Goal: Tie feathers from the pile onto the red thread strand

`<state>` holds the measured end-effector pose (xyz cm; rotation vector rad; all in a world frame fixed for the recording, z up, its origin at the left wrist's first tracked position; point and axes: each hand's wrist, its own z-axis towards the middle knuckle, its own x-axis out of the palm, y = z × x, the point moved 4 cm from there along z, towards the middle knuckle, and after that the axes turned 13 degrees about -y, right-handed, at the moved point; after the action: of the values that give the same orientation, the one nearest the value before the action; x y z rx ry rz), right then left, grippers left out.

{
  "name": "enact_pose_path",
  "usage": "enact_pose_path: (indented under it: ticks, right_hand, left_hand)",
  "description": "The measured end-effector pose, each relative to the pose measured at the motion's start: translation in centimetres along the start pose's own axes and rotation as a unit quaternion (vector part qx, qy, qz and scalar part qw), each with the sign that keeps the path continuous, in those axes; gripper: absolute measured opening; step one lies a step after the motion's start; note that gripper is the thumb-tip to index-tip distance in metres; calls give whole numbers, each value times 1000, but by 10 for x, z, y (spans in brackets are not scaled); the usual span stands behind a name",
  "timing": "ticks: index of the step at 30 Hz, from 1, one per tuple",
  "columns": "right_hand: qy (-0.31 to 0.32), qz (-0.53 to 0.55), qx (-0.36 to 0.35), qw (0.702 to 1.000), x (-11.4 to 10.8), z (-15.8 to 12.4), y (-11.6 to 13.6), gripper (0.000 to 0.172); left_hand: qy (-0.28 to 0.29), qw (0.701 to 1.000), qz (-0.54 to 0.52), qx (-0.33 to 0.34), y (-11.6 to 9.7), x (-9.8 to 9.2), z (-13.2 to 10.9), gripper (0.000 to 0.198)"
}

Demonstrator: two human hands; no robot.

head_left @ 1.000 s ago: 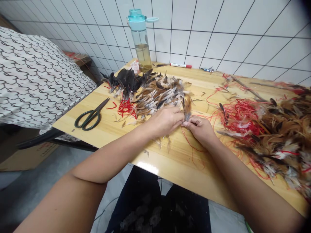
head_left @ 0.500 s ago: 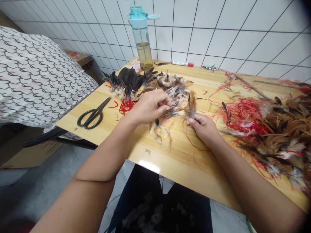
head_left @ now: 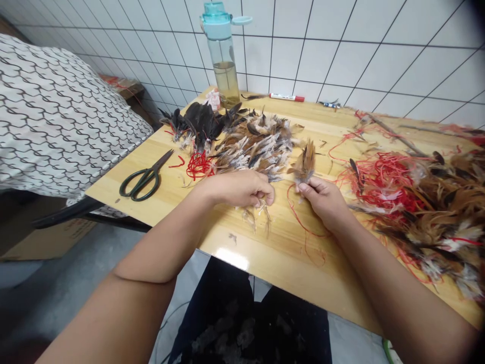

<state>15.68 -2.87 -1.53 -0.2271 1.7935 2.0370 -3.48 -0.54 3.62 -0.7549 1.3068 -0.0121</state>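
My right hand (head_left: 323, 198) pinches a small bundle of brown feathers (head_left: 306, 161) by its base, the tips pointing up. A red thread (head_left: 293, 210) trails below that hand onto the table. My left hand (head_left: 250, 188) is closed, its fingers curled down over pale fluffy scraps (head_left: 261, 217) on the table; whatever it holds, if anything, is hidden. Just beyond it lies a pile of brown and white feathers (head_left: 257, 144). Black feathers (head_left: 202, 121) and a small tangle of red thread (head_left: 199, 165) sit to the left of that pile.
Black-handled scissors (head_left: 146, 177) lie at the table's left. A water bottle (head_left: 225, 60), a red-capped marker (head_left: 286, 97) and a thin stick (head_left: 397, 134) are toward the tiled wall. On the right, red thread (head_left: 382, 177) mixes with a big feather heap (head_left: 450, 207). Patterned cloth (head_left: 68, 121) hangs at left.
My left hand has moved from over the feather pile down toward me, to the pale scraps, uncovering more of the pile. My right hand still holds the feather bundle in nearly the same place.
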Motion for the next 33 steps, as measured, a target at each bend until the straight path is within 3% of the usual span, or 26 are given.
enact_pose_path:
  ticks: [3,7,12,19,25,33]
  right_hand:
    - [-3,6,-1,1000,0,1,-3,22]
    - [-4,-1,-14,1000,1,1,-6,21]
    - [-1,-23,-26,999,0,-1,1,21]
    - [9,-62,-52,997,1,-3,13,21]
    - [3,-77,-61,995,2,-3,12,20]
    - [-12,-92,-53,994,2,-3,13,19]
  left_hand:
    - [-7,1000,-12,22,0,4,4,19]
    - [-59,997,-13,43,-4,1,8,15]
    - [-130,991,-10,17,-9,-11,7,8]
    - [-149,988,14,-34,-5,-9,8,11]
    - [-205,976,12,-74,0,-10,8,12]
    - [-217,974,35,-53,-4,-5,11,13]
